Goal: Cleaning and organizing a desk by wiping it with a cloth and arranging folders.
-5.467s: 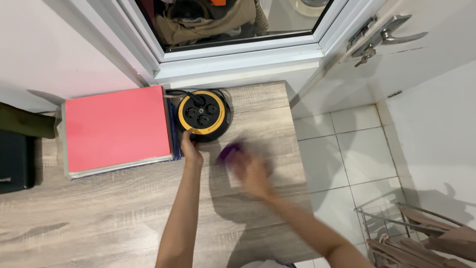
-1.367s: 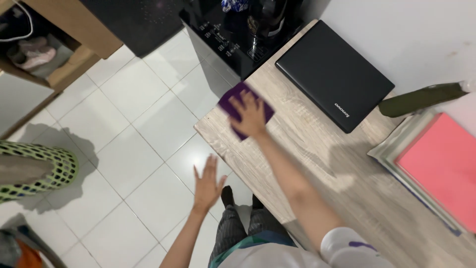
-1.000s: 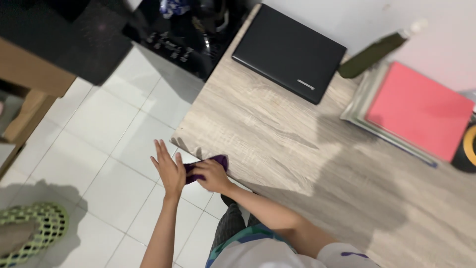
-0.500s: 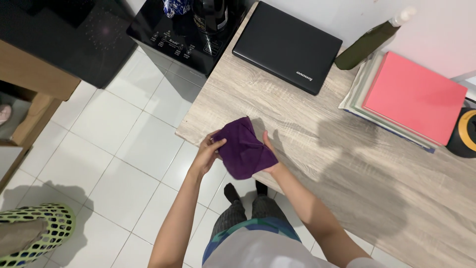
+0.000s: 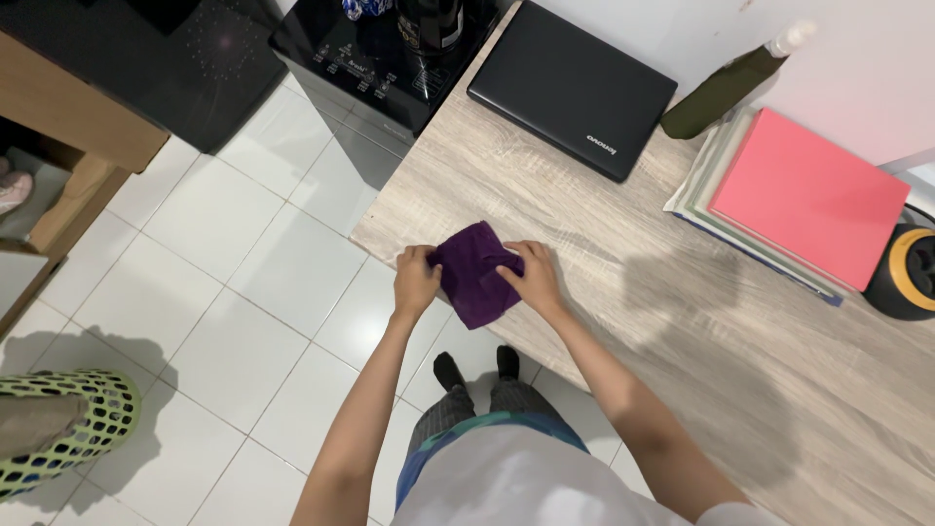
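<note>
A purple cloth [image 5: 472, 274] lies folded at the front left corner of the wooden table [image 5: 623, 321], partly hanging over the edge. My left hand [image 5: 416, 282] grips its left side, just off the table's edge. My right hand [image 5: 531, 278] holds its right side, resting on the tabletop.
A closed black laptop [image 5: 575, 88] lies at the table's far left. A dark green bottle [image 5: 726, 83] rests by the wall, next to a stack of papers under a pink folder [image 5: 804, 195]. A yellow-and-black cable reel [image 5: 906, 273] sits far right. A black appliance [image 5: 380, 49] and a green mesh basket [image 5: 68, 424] stand on the white tile floor.
Both hands have lowered the purple cloth onto the table corner and pressed it smaller; half a second ago it was held spread wider above the edge.
</note>
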